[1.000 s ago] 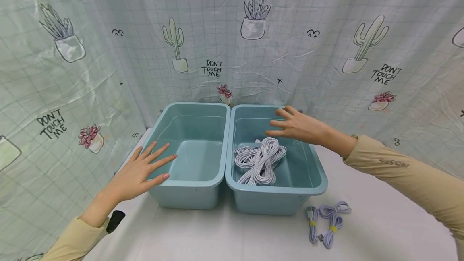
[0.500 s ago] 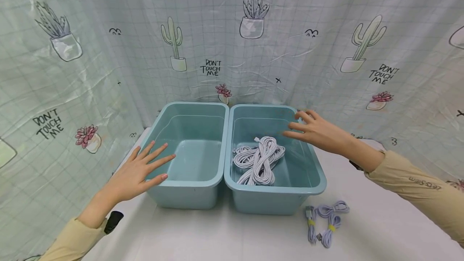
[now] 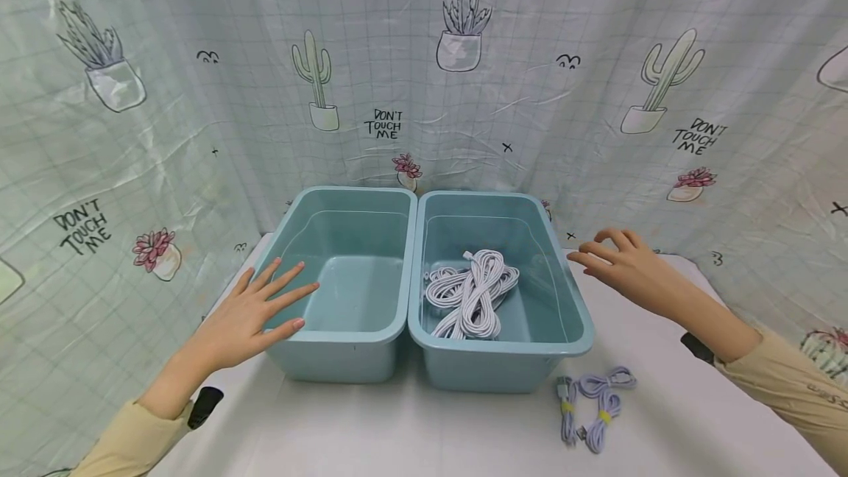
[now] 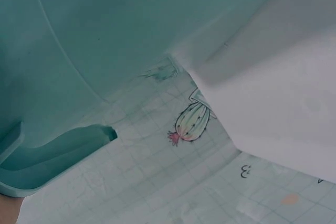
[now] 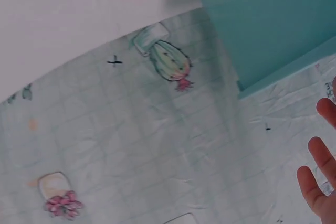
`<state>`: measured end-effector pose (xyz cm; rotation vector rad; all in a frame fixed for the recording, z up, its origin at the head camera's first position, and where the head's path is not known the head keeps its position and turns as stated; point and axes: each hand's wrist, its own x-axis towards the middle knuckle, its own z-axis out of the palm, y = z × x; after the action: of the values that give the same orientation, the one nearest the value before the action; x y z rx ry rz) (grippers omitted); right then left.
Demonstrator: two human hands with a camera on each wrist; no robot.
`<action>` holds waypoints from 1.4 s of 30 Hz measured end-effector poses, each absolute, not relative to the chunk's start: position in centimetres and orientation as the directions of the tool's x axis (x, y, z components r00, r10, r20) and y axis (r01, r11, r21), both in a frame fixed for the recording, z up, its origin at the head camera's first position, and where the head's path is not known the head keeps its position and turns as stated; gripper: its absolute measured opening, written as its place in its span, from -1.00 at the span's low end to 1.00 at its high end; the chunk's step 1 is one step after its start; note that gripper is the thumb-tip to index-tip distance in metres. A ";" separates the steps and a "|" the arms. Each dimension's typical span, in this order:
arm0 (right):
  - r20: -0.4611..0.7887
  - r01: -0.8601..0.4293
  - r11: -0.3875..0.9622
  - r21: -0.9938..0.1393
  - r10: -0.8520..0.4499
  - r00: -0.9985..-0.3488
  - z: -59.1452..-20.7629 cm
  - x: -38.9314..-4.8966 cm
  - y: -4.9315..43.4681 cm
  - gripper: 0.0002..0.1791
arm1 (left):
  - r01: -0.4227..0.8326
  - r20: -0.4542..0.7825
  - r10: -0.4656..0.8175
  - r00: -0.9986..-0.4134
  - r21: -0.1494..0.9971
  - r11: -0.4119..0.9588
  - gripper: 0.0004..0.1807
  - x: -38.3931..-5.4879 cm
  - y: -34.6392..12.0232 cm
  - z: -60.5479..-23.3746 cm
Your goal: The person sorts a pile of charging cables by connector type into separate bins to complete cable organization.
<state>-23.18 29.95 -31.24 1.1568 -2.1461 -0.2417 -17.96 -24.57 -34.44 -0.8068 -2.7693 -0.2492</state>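
Note:
My left hand [image 3: 241,319], fingers spread, lies over the near left corner of the left blue-green tub [image 3: 358,336]. Nothing shows inside that tub. Beside it stands the right tub [image 3: 503,348], with bundled white cables [image 3: 480,293] heaped at its left side. My right hand [image 3: 623,267] hovers just past the right tub's right rim, its fingers loosely bent and holding nothing. In the right wrist view, several fingertips [image 5: 320,156] show at the right edge, apart from the tub wall [image 5: 273,30].
Smaller cable bundles, one a loose coil [image 3: 606,383] and two with yellow ties [image 3: 604,416], lie on the white table [image 3: 411,433] in front of the right tub. A curtain [image 3: 424,43] printed with cacti hangs behind and around the table.
From above the right tub, my right hand has moved rightward and lower, to beyond its right rim. The left hand, the tubs and the cables keep their places; the view shifts slightly.

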 end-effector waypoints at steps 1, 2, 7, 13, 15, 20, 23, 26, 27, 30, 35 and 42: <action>0.489 -0.662 0.601 0.448 -0.785 -0.382 -31.5 -23.0 30.3 -0.39 | 0.547 0.284 0.504 -0.816 0.096 0.831 -0.43 -18.0 -24.6 -34.5; 0.499 -0.657 0.613 0.438 -0.774 -0.389 -31.7 -22.8 30.6 -0.38 | 0.548 0.287 0.504 -0.815 0.097 0.831 -0.43 -18.0 -24.6 -34.5; 0.515 -0.633 0.650 0.422 -0.746 -0.423 -33.0 -21.8 32.0 -0.37 | 0.550 0.295 0.503 -0.812 0.104 0.828 -0.43 -18.1 -24.7 -34.7; 0.519 -0.624 0.672 0.398 -0.726 -0.451 -35.3 -20.8 33.1 -0.34 | 0.550 0.293 0.503 -0.813 0.106 0.828 -0.43 -18.2 -24.5 -34.7; 0.521 -0.623 0.682 0.384 -0.717 -0.464 -36.1 -20.5 33.3 -0.33 | 0.551 0.292 0.504 -0.813 0.104 0.828 -0.43 -18.2 -24.5 -34.6; 0.520 -0.623 0.688 0.372 -0.710 -0.474 -37.9 -20.1 33.6 -0.34 | 0.550 0.295 0.503 -0.812 0.102 0.829 -0.42 -18.1 -24.5 -34.6; 0.520 -0.623 0.693 0.362 -0.705 -0.483 -39.0 -19.9 33.8 -0.34 | 0.550 0.299 0.502 -0.812 0.104 0.828 -0.42 -18.1 -24.4 -34.6; 0.511 -0.621 0.703 0.347 -0.697 -0.503 -40.2 -19.7 33.9 -0.32 | 0.551 0.302 0.502 -0.810 0.102 0.828 -0.42 -18.0 -24.5 -34.6; 0.506 -0.619 0.705 0.344 -0.695 -0.510 -40.6 -19.5 34.0 -0.31 | 0.551 0.302 0.501 -0.811 0.103 0.828 -0.42 -18.0 -24.5 -34.6; 0.489 -0.613 0.711 0.345 -0.694 -0.529 -41.8 -19.1 34.1 -0.29 | 0.551 0.303 0.502 -0.810 0.100 0.828 -0.42 -18.0 -24.5 -34.5; 0.435 -0.622 0.713 0.325 -0.696 -0.571 -43.6 -18.3 34.5 -0.40 | 0.552 0.295 0.505 -0.811 0.098 0.828 -0.43 -17.9 -24.5 -34.4; 0.356 -0.616 0.730 0.296 -0.683 -0.638 -45.7 -17.4 35.1 -0.63 | 0.550 0.305 0.501 -0.810 0.100 0.829 -0.43 -17.9 -24.4 -34.4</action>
<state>-17.35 35.12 -45.72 0.9922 -2.4856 -0.2034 -17.88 -24.42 -34.39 -0.8046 -2.7453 -0.2672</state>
